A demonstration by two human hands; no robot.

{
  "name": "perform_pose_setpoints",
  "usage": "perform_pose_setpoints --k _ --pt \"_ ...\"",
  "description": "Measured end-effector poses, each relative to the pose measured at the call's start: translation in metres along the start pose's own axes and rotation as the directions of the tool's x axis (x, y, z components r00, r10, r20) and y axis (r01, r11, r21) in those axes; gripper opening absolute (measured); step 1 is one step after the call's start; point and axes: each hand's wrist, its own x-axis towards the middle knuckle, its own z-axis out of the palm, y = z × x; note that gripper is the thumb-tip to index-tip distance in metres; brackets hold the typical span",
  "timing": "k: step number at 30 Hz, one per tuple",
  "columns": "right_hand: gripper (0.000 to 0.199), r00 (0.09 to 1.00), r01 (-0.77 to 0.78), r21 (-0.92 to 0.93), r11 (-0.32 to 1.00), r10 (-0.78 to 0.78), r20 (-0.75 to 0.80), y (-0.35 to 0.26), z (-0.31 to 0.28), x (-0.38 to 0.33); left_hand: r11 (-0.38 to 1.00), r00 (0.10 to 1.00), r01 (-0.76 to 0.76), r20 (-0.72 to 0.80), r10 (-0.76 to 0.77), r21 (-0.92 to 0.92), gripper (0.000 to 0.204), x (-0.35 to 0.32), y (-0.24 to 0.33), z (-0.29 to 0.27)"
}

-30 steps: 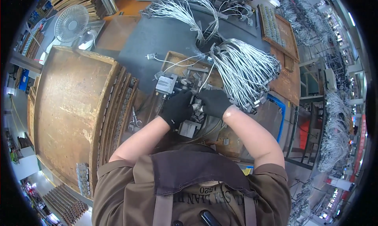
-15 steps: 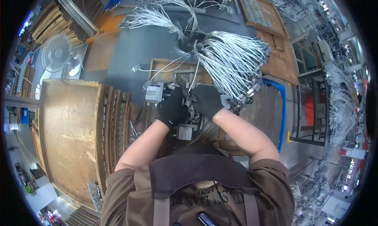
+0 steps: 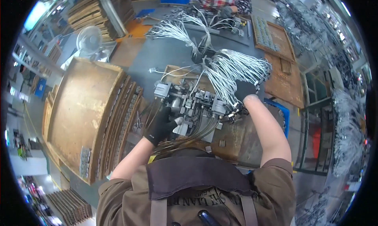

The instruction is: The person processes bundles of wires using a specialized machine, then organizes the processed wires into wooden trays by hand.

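A metal clamping fixture (image 3: 197, 104) with several blocks, cylinders and hoses stands in front of me. My left hand (image 3: 160, 125), in a black glove, is at its left side, thumb stretched out and apart from the fingers, with nothing plainly held. My right hand (image 3: 245, 90), also gloved in black, has its back to me at the right edge of a large bundle of white cables (image 3: 232, 66). Its fingers are hidden, so I cannot see whether it grips a cable. One separate white cable (image 3: 173, 73) curves from a small plug to the fixture.
Wooden trays (image 3: 84, 100) stand stacked at the left, beside scissors (image 3: 138, 123). A white fan (image 3: 89, 40) is behind them. A second cable bundle (image 3: 173, 31) lies farther back. At the right are a blue bin (image 3: 286, 119) and a wooden tray of small parts (image 3: 281, 41).
My right hand has left the middle of the fixture and moved right to the cable bundle. My left hand has drawn back toward me and left. The whole view has shifted.
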Motion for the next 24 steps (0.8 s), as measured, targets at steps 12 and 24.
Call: perform_pose_setpoints --k 12,24 --pt "0.032 0.974 -0.069 -0.213 0.974 0.112 0.198 -0.019 -0.037 0.030 0.996 0.996 0.081 0.033 -0.080 -0.037 0.032 -0.048 -0.010 -0.027" --pt "0.038 0.948 -0.046 -0.109 0.993 0.078 0.309 -0.092 -0.055 -0.009 0.963 0.995 0.102 0.047 -0.093 -0.251 0.032 -0.054 -0.019 -0.069"
